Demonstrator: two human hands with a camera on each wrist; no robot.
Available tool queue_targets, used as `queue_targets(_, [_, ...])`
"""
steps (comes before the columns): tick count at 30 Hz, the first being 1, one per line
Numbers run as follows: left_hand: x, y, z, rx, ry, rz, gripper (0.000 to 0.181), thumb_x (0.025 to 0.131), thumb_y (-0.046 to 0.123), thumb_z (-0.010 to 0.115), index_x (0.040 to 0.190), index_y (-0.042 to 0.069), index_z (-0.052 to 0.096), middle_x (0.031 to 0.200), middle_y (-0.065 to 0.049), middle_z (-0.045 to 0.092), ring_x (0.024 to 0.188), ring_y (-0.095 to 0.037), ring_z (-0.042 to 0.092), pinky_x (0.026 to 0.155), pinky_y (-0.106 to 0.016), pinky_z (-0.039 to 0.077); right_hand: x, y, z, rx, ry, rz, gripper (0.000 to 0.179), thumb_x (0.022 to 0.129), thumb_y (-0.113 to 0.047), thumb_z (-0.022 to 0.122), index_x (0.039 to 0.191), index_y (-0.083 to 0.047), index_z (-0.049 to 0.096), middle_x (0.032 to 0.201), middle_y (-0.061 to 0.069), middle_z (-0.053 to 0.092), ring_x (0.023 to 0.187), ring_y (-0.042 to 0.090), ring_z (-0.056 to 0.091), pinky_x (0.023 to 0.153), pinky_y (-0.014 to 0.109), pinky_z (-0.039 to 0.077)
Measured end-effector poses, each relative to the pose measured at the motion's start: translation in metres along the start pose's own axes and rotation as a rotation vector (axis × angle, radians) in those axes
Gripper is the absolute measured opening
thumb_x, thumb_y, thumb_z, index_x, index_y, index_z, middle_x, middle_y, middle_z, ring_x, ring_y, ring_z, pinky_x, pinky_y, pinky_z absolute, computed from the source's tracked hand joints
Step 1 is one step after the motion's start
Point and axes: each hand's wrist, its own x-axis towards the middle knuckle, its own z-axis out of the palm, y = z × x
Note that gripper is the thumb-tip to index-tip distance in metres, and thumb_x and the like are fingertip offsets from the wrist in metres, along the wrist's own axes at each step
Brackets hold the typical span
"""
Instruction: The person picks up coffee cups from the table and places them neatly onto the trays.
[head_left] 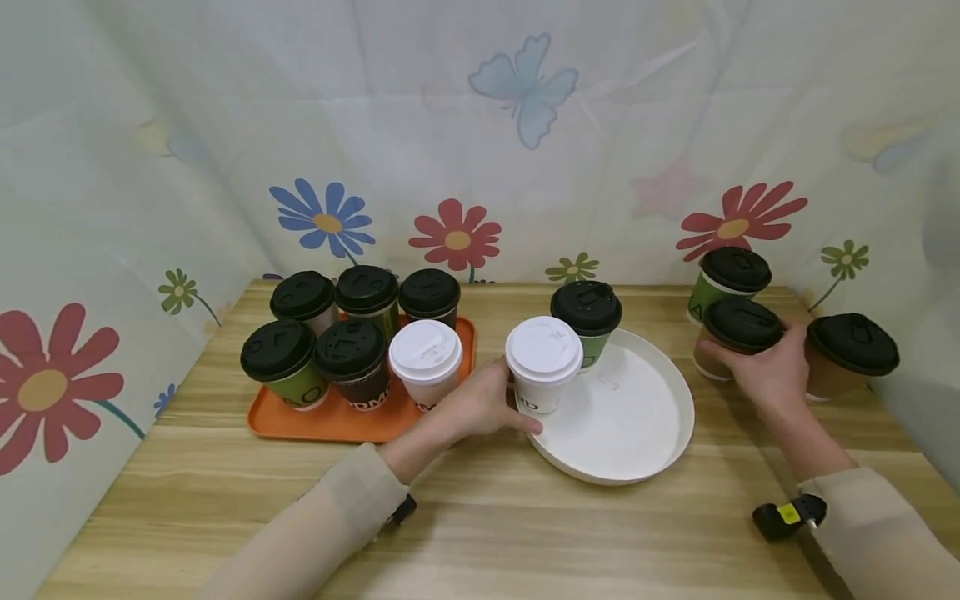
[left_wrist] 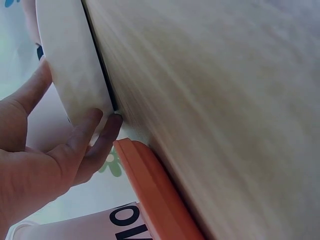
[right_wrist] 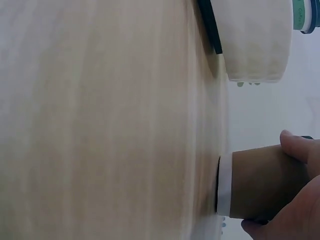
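Observation:
My left hand (head_left: 483, 404) grips the left edge of a round white tray (head_left: 637, 433), thumb along the rim and fingers against its outer wall (left_wrist: 75, 65). Right beside that hand, a white-lidded paper cup (head_left: 542, 367) stands at the tray's left side. Behind it is a green paper cup with a black lid (head_left: 587, 308). My right hand (head_left: 772, 371) holds a brown paper cup with a black lid (head_left: 738, 329), thumb and fingers round its upper part. In the right wrist view, the brown cup's (right_wrist: 265, 180) base is close to the tabletop.
An orange tray (head_left: 315, 427) at left carries several lidded cups, including a white-lidded one (head_left: 426, 358). Near my right hand stand another brown cup (head_left: 847, 358) and a green cup (head_left: 723, 283). A flowered cloth (head_left: 390, 125) hangs behind the wooden table (head_left: 495, 533).

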Motion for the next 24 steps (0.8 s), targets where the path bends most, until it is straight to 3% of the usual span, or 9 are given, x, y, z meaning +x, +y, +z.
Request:
queue_targets(9, [0.0,0.0,0.0,0.006,-0.005,0.0,0.09,0.074,0.017,0.096,0.147,0.006,0.044,0.134,-0.009,0.06,0.118,-0.019,0.058,0.101,-0.034,0.047,-0.01,-0.014,-0.013,0.006,-0.057,-0.042,0.111,0.088,-0.042,0.08,0.159,0.003,0.008,0.159,0.031,0.023,0.144,0.049,0.026,0.117,0.061,0.022])
queue_targets(13, [0.0,0.0,0.0,0.001,-0.005,-0.009,0.09,0.074,0.017,0.096,0.147,0.006,0.044,0.134,-0.008,0.06,0.118,-0.019,0.057,0.102,-0.033,0.047,-0.016,-0.023,-0.021,0.033,-0.094,-0.07,0.111,0.089,-0.042,0.079,0.16,0.0,0.005,0.16,0.029,0.021,0.144,0.046,0.026,0.118,0.058,0.022])
queue_targets(16, [0.0,0.001,0.0,-0.006,-0.006,-0.019,0.09,0.074,0.017,0.095,0.147,0.006,0.044,0.134,-0.008,0.06,0.118,-0.019,0.057,0.102,-0.034,0.047,-0.022,-0.03,-0.025,0.042,-0.124,-0.114,0.108,0.09,-0.038,0.08,0.16,-0.001,0.007,0.159,0.028,0.023,0.142,0.045,0.028,0.116,0.056,0.024])
queue_targets(24, [-0.001,0.001,-0.001,-0.01,-0.014,-0.033,0.09,0.075,0.018,0.095,0.148,0.007,0.044,0.134,-0.007,0.06,0.115,-0.018,0.057,0.1,-0.034,0.047,-0.042,-0.045,-0.025,0.03,-0.225,-0.243,0.108,0.088,-0.028,0.084,0.16,0.0,0.009,0.157,0.031,0.028,0.14,0.051,0.031,0.113,0.067,0.022])
